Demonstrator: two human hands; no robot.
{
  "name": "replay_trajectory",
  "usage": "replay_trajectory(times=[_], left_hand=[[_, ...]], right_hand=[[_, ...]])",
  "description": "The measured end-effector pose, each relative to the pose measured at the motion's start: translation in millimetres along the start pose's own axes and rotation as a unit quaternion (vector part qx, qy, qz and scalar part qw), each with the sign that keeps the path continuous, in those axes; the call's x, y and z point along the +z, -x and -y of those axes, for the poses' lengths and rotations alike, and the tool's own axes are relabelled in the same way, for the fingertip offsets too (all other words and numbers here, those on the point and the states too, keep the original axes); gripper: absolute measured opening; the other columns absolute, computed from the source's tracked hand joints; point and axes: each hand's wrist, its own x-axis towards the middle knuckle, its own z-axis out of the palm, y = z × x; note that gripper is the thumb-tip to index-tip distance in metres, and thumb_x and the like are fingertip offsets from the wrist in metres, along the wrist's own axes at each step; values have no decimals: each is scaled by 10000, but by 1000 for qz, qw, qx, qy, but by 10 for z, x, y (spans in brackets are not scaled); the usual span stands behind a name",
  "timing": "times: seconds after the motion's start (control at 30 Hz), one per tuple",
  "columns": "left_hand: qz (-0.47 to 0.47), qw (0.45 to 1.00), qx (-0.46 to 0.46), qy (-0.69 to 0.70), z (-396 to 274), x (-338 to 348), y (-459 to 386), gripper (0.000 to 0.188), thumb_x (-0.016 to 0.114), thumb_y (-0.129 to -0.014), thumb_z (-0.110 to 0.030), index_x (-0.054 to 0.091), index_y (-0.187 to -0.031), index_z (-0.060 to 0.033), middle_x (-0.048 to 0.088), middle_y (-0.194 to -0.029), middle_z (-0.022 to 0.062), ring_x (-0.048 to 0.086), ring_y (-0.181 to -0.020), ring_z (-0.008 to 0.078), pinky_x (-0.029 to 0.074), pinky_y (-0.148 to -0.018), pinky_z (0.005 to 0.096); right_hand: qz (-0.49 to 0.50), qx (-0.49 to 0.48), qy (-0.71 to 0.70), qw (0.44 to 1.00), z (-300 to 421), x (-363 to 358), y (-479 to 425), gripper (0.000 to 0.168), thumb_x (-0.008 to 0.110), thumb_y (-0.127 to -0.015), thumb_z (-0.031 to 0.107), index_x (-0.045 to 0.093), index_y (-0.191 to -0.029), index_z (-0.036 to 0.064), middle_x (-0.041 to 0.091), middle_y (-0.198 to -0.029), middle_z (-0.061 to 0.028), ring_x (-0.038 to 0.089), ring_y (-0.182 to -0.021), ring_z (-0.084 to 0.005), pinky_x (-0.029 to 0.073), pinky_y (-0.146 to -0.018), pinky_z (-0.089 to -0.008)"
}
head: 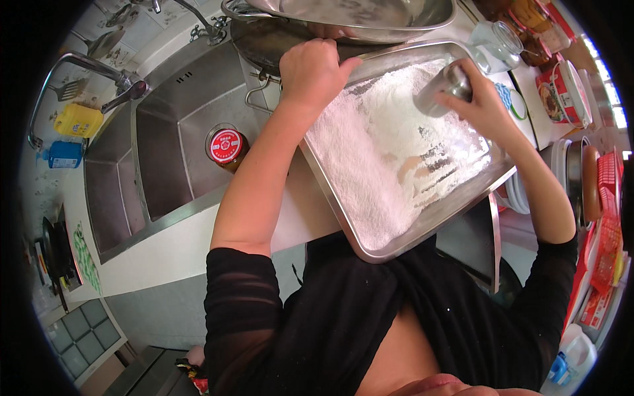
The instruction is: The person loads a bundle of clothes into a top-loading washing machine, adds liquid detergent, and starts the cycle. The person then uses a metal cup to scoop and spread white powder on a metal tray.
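Observation:
A rectangular metal tray (331, 204) juts over the counter's front edge, its near corner by my black top. White powder like flour (366, 168) covers much of its bottom, thickest along the left side, with bare metal streaks at right. My left hand (314, 72) grips the tray's far left corner, thumb along the rim; its fingertips are hidden. In my right hand (475, 99) is a metal cup (436, 91), tilted low over the powder at the tray's far right. Whether the cup holds anything cannot be seen.
A double-basin steel sink (163, 153) lies left, with a red-lidded jar (227, 147) by its right side. Behind the tray sits a large metal basin (366, 22). An opened glass jar (495, 47), a green-rimmed lid (518, 105) and a red-and-white tub (563, 94) stand right.

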Motion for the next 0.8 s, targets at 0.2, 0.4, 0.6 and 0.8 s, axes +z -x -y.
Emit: replay_trajectory(times=[0.2,0.4,0.6,0.8], left_hand=[[7,1000,1,9,-47,-32,-40,432,797,-754,-440,640,-651,-50,643,-629,103,629,-607,310,483,-600,420],[-11,1000,22,-3,6,12,-27,435,798,-752,-440,632,-649,-52,635,-619,95,621,-600,312,478,-595,416],[-11,1000,10,3,-15,-11,-1,431,802,-749,-436,630,-651,-53,640,-624,99,621,-596,314,482,-592,418],[-2,1000,4,10,-31,-21,-11,412,808,-746,-414,629,-651,-55,640,-623,101,623,-595,312,484,-591,418]], right_hand=[[-50,-49,112,991,132,218,49,558,794,-838,339,501,-1170,0,646,-933,-182,638,-720,-249,499,-639,-377],[-27,49,-64,996,-18,-42,-120,596,778,-861,370,498,-1219,-16,645,-859,-112,570,-558,-103,473,-489,-259],[2,-48,57,997,-19,-54,-28,503,769,-860,303,494,-1143,-7,651,-894,-166,627,-717,-282,508,-668,-381],[-31,-75,123,989,83,169,-13,528,767,-852,331,483,-1154,3,652,-926,-220,632,-784,-350,499,-713,-410]])
